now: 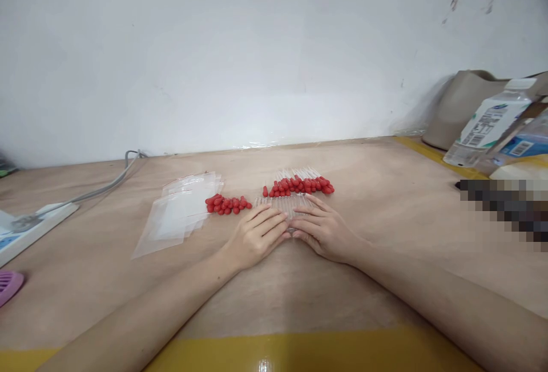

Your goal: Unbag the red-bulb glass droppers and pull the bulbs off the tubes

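Clear slender tubes lie on the tabletop between the left hand and right hand, partly under their loosely extended fingers; red bulbs lie just beyond.

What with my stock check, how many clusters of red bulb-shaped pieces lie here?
2: a left red cluster beside the flat translucent plastic bags, and a right red cluster beyond the right hand.

Clear tubes part-hidden; purple item cropped at left.
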A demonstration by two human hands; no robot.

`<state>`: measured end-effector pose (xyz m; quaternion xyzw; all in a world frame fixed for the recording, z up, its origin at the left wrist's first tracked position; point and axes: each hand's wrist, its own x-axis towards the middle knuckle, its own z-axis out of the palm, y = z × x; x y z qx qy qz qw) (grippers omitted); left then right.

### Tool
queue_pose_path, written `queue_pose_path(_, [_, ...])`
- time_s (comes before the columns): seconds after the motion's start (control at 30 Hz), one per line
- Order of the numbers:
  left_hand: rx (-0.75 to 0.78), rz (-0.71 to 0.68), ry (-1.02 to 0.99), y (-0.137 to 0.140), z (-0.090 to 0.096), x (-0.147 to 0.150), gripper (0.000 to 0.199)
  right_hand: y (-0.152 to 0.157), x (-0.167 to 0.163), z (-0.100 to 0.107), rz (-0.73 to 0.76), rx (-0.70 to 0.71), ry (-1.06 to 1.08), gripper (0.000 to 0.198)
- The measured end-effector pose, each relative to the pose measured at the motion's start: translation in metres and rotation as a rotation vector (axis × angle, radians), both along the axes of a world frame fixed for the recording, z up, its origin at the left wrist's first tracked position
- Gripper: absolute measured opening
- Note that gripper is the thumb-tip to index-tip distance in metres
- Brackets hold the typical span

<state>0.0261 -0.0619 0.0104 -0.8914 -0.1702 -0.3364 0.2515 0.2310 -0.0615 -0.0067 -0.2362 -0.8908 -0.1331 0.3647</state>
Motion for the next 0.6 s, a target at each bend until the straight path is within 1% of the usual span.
queue_pose_path(0.1, [0.019, 0.002, -0.003, 0.0002, -0.0006, 0.0000, 0.019, -0.0009, -0.0023, 0.0011, -0.012, 0.031, 0.009, 0.017])
queue_pose_path(0.27, [0.023, -0.004, 0.023, 0.0002, 0.0003, -0.0001, 0.015, -0.0009, -0.0040, 0.0009, 0.027, 0.062, 0.016, 0.016])
queue_pose_path(0.37, [0.003, 0.010, 0.041, -0.0005, 0.0009, 0.0002, 0.013, -0.0017, -0.0027, 0.0016, 0.038, 0.074, 0.010, 0.017])
queue_pose_path(0.6, [-0.049, 0.008, 0.047, -0.0014, 0.0000, 0.0000, 0.010, -0.0032, 0.0002, 0.0043, 0.043, 0.161, -0.066, 0.016])
